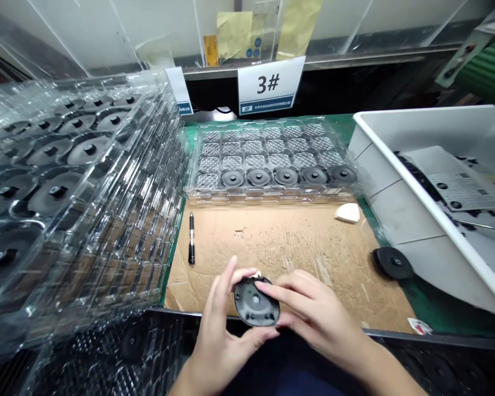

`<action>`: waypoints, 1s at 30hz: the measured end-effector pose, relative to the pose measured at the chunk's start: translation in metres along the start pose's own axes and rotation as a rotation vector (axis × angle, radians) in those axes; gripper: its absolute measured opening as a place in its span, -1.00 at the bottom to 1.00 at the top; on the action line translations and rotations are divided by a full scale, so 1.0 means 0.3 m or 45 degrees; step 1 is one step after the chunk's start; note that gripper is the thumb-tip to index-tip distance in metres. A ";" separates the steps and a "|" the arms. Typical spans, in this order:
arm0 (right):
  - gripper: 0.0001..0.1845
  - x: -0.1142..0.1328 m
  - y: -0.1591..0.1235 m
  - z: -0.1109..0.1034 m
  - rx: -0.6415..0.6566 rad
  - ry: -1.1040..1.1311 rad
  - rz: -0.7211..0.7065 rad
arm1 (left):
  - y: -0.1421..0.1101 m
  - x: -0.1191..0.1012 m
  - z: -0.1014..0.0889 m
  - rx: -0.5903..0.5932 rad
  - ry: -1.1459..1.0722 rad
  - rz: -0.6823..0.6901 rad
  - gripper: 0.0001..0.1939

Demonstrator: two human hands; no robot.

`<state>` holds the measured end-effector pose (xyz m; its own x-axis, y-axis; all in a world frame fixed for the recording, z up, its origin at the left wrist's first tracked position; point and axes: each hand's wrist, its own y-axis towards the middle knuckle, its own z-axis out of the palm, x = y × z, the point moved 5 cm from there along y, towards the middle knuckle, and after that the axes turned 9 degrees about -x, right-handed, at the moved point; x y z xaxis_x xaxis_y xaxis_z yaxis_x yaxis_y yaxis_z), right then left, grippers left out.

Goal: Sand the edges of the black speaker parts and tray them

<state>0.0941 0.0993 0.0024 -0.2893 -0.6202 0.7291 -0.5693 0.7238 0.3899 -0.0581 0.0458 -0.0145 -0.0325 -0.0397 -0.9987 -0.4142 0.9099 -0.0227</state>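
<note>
1. Where the bench begins on the far left, at nine o'clock from the hands, a tall stack of clear plastic trays [107, 264] holds rows of round black parts.
2. Just right of that stack, a black pen [191, 239] lies on the left edge of a cardboard sheet [297, 242], which covers a green mat [346, 124].
3. At six o'clock on the cardboard, the person's left hand [225, 319] wraps the left side of a black round part [256, 302], its fingers curled and pinching the rim. The part is held at the sheet's near edge, its dark ribbed face with a central hole turned upward.
4. The right hand [313, 308] comes in from five o'clock, its fingers [280, 289] pressed together and laid across the part's upper edge.
5. At twelve o'clock, a single clear tray [272, 159] shows five black discs along its near row, with the other pockets bare. A white card reading "3#" [268, 85] stands beyond it.
6. Near the sheet's right corner at two o'clock sits a white wedge-shaped pad [348, 213].
7. At three o'clock, a loose black disc [393, 263] lies on the mat, just beside a white plastic bin [396, 220] that holds printed sheets.
</note>
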 end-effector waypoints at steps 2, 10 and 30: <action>-0.68 0.000 0.024 0.004 -0.043 0.058 0.055 | 0.004 0.041 -0.005 0.024 -0.059 -0.263 -0.58; -0.37 -0.037 0.042 0.089 -0.096 0.219 0.243 | 0.023 0.111 -0.050 -0.048 0.111 -0.355 -0.60; -0.60 -0.445 0.114 -0.013 -0.280 0.029 0.438 | 0.761 -0.106 -0.008 -0.294 1.204 0.632 -0.66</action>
<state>0.1162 0.2079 -0.0795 -0.4156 -0.3253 0.8494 -0.2630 0.9369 0.2302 -0.1537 0.2538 0.0120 -0.8877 -0.0809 -0.4532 -0.3197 0.8166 0.4806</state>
